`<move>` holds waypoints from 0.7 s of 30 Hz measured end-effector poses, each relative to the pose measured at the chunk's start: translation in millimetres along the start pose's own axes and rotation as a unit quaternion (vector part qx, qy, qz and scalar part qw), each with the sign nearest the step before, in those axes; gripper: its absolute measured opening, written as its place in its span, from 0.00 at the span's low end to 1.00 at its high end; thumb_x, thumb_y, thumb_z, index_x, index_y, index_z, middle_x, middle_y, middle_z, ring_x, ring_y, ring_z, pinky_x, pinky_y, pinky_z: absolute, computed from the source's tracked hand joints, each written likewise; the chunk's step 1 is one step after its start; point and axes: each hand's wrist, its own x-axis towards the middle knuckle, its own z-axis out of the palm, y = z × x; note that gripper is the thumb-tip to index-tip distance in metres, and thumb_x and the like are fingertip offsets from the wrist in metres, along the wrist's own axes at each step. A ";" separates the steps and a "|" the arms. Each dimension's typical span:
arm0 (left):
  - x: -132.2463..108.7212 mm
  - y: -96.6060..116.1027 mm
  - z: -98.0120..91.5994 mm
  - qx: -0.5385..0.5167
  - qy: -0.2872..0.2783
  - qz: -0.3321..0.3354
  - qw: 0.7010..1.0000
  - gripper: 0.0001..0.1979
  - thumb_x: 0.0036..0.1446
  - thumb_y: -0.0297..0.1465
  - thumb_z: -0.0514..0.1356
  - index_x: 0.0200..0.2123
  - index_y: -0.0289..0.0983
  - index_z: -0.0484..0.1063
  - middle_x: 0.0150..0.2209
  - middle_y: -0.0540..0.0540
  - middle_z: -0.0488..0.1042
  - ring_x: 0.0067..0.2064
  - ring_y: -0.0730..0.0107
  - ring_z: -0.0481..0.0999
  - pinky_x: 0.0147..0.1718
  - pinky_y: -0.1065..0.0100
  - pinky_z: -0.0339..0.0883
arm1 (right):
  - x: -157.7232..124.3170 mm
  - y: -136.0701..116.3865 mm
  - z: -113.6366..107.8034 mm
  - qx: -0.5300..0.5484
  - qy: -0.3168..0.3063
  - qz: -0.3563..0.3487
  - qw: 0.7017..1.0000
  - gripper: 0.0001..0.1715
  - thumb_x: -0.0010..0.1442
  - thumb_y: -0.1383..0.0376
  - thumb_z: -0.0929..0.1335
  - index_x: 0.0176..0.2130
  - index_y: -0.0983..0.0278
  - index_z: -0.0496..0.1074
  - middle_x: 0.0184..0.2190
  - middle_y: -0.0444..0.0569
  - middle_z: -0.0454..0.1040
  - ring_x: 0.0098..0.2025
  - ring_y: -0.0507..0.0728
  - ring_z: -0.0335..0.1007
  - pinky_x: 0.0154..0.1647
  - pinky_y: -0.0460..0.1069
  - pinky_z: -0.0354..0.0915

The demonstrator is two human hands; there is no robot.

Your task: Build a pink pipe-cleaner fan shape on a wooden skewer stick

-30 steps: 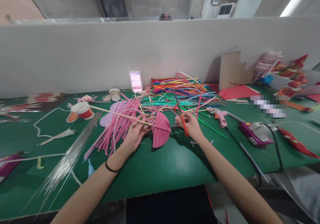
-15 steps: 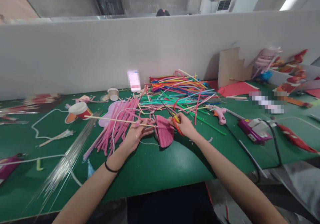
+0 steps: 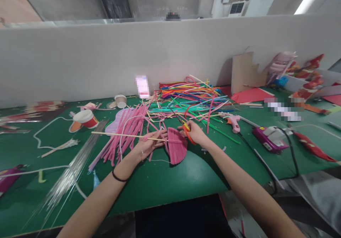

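My left hand is closed on a thin wooden stick that runs leftward past the wrist. At the stick's right end is a pink half-round fan of fuzzy stems, bound across its upper part. A thin pale thread loops from near the left hand toward the fan's lower edge. My right hand holds scissors with yellow and red handles, blades pointing up and left, away from the fan. Its fingertips touch the fan's upper right edge. Loose pink pipe cleaners lie behind and left of the left hand.
Coloured pipe cleaners heap at the back, beside a phone. A pink glue gun and purple power strip lie right. Left are a paper cup, thin wires and a white cord.
The fan and stick have come slightly lower and nearer to me, with the left hand. The right hand keeps the scissors, its fingertips still at the fan's edge.
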 end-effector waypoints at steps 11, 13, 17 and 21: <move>2.6 -9.3 7.9 -0.028 0.032 0.032 0.999 0.23 0.50 0.29 0.70 0.51 0.34 0.74 0.37 0.41 0.81 0.31 0.71 0.80 0.31 0.74 0.74 | -10.2 -23.6 4.4 0.052 -0.023 0.054 0.997 0.28 0.39 0.57 0.78 0.30 0.60 0.59 0.23 0.38 0.71 0.25 0.52 0.69 0.25 0.46 0.62; 3.2 -9.5 8.6 -0.033 0.034 0.036 0.998 0.25 0.49 0.29 0.70 0.52 0.35 0.73 0.37 0.42 0.81 0.33 0.68 0.81 0.35 0.71 0.75 | -11.8 -25.4 6.5 0.081 -0.034 0.056 0.995 0.29 0.37 0.56 0.79 0.30 0.60 0.60 0.22 0.37 0.71 0.24 0.51 0.69 0.25 0.46 0.63; 1.2 -6.9 9.8 -0.059 0.033 0.049 0.997 0.22 0.48 0.29 0.71 0.47 0.34 0.76 0.41 0.42 0.81 0.38 0.65 0.81 0.42 0.67 0.75 | -14.2 -25.6 10.6 0.093 -0.031 0.066 0.993 0.30 0.36 0.55 0.80 0.29 0.61 0.61 0.20 0.37 0.71 0.21 0.50 0.67 0.23 0.45 0.62; -1.4 -4.9 11.6 -0.054 0.047 0.054 0.996 0.21 0.45 0.30 0.72 0.45 0.35 0.78 0.41 0.43 0.81 0.39 0.63 0.81 0.43 0.65 0.74 | -17.7 -29.0 13.0 0.122 -0.023 0.075 0.990 0.31 0.34 0.56 0.81 0.29 0.61 0.61 0.21 0.38 0.72 0.21 0.50 0.69 0.22 0.45 0.63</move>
